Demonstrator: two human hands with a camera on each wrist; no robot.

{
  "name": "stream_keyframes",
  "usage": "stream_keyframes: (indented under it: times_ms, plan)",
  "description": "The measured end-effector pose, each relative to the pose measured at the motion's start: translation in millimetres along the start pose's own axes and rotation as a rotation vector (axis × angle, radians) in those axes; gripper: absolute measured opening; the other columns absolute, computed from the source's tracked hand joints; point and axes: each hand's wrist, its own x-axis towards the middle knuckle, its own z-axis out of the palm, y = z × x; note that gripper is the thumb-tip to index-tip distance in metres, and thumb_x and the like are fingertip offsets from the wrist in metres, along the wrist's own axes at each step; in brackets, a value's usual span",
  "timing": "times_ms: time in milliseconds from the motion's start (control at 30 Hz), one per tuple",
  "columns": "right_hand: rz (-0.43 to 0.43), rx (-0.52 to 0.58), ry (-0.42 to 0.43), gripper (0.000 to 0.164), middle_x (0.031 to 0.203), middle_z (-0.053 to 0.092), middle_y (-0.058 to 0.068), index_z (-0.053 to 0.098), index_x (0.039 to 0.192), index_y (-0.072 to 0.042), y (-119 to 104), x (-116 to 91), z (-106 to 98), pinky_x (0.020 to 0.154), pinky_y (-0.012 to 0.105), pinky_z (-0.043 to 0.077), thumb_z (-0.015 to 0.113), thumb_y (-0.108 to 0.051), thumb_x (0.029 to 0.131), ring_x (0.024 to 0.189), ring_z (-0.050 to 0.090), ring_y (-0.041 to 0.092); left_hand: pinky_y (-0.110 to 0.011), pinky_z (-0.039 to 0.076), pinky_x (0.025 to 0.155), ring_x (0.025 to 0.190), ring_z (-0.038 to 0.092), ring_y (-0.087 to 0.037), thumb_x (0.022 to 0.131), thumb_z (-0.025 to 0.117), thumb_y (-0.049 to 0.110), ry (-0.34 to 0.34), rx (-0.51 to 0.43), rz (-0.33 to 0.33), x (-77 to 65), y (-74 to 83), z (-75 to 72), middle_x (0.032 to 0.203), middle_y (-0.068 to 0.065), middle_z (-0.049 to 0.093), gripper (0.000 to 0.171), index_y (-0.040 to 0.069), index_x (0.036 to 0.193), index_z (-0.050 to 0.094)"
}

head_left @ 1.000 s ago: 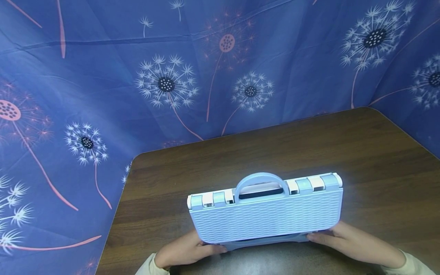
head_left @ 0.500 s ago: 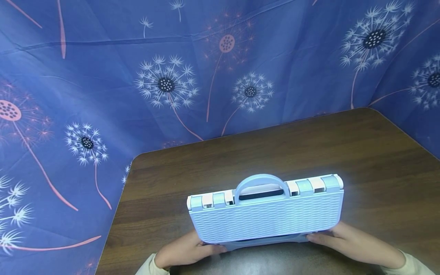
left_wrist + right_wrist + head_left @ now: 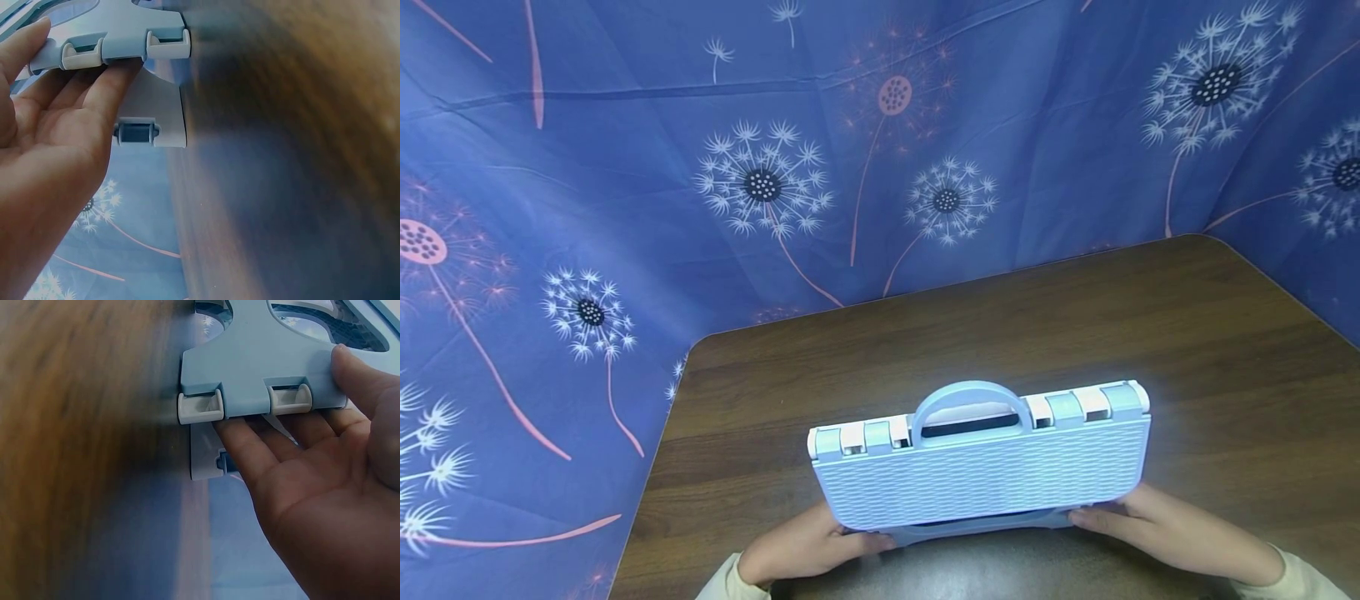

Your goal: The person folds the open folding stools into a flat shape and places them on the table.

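A light blue plastic folding stool (image 3: 985, 475) with a woven-pattern panel stands on the table in front of me, partly folded. Its arched carry handle (image 3: 973, 392) points up, between white hinge pieces. My left hand (image 3: 805, 542) grips the lower near edge at the left; the left wrist view shows its thumb on one side of a leg panel (image 3: 134, 25) and the fingers beneath. At the right, my right hand (image 3: 1165, 529) holds the same edge. In the right wrist view its thumb presses the panel (image 3: 256, 362) while the fingers reach under, their tips hidden.
The brown wooden table (image 3: 1000, 325) extends behind and to both sides of the stool. A blue cloth (image 3: 662, 150) with dandelion prints hangs along the table's back and sides.
The stool's upper edge and handle have sunk very slightly, while the lower edge stays put. Both hands keep their places.
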Motion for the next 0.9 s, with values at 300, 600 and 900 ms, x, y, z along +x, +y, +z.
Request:
stream_keyframes:
  times_ms: [300, 600, 900]
  plan:
    - [0.016, 0.003, -0.007, 0.053, 0.144, 0.048, -0.015, 0.035, 0.15, -0.011, 0.9, -0.7, -0.7, 0.092, 0.015, 0.044, 0.055, -0.007, 0.101, 0.12, 0.05, -0.002, -0.027, 0.043, 0.098, 0.114, 0.051, -0.008, 0.101, 0.06, 0.021, 0.007, -0.001, -0.011, 0.1, 3.8, 0.2, 0.138, 0.004, 0.055, 0.046, 0.021, 0.143, 0.044]
    - [0.025, -0.029, 0.001, 0.052, 0.142, 0.051, -0.012, 0.036, 0.149, -0.011, 0.8, -1.0, -0.9, 0.091, 0.015, 0.045, 0.056, -0.009, 0.101, 0.121, 0.05, -0.003, -0.027, 0.042, 0.1, 0.115, 0.051, -0.008, 0.101, 0.06, 0.019, 0.004, -0.019, -0.009, 0.4, 3.8, 0.4, 0.138, 0.002, 0.056, 0.046, 0.019, 0.143, 0.045]
    - [0.039, -0.018, -0.005, 0.052, 0.144, 0.048, -0.015, 0.038, 0.149, -0.013, -0.6, -2.0, -1.8, 0.091, 0.014, 0.044, 0.056, -0.009, 0.101, 0.118, 0.049, -0.002, -0.028, 0.041, 0.101, 0.117, 0.05, -0.008, 0.101, 0.06, 0.02, -0.002, -0.02, -0.013, 0.5, 6.6, -0.3, 0.142, 0.002, 0.053, 0.048, 0.019, 0.146, 0.043]
